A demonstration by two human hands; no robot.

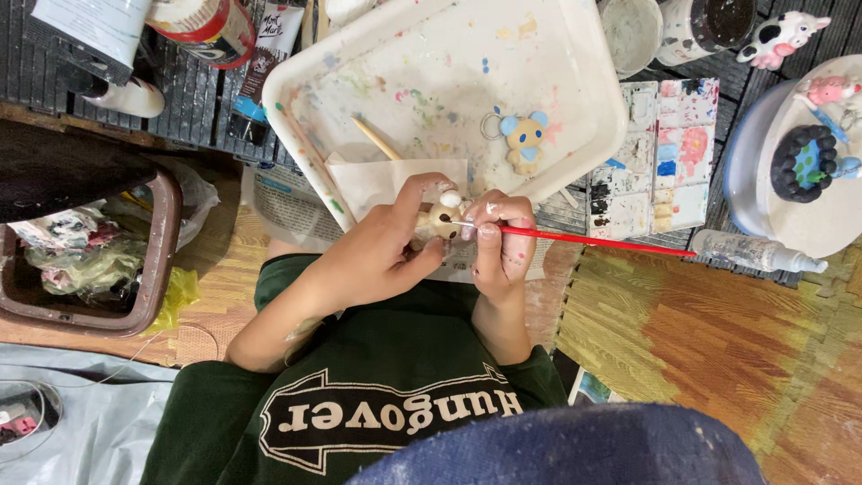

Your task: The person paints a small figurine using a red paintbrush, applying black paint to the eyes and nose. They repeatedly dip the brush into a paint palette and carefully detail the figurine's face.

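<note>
— What do you hold in your left hand (pixel 377 256)?

— You hold a small beige figurine (pixel 442 218), like a little animal with one white ear. Your left grip is closed around it, thumb under and fingers over, so most of its body is hidden. It is just above your lap, in front of your green shirt (pixel 377 395).

— And your right hand (pixel 498 242)?

— Your right grip is closed on a thin red paintbrush (pixel 584 239). You pinch it near the tip, and the tip touches the face of the figurine. The long handle points away to your right, over the edge of the mat.

— What lies around your hands?

— Just beyond them you see a sheet of white paper (pixel 377 180), partly in a big white tray (pixel 575 126) stained with paint. In the tray lies a second figure, yellow with blue ears (pixel 523 136), and a wooden stick (pixel 377 139). To the right of the tray is a paint palette (pixel 660 162) with many colour wells, and near it a small clear bottle (pixel 754 251) lies on its side. Further right, a round white stand (pixel 826 216) carries a dark blue ring-shaped piece (pixel 805 162). At your left is a brown bin (pixel 157 260) with crumpled waste inside.
</note>
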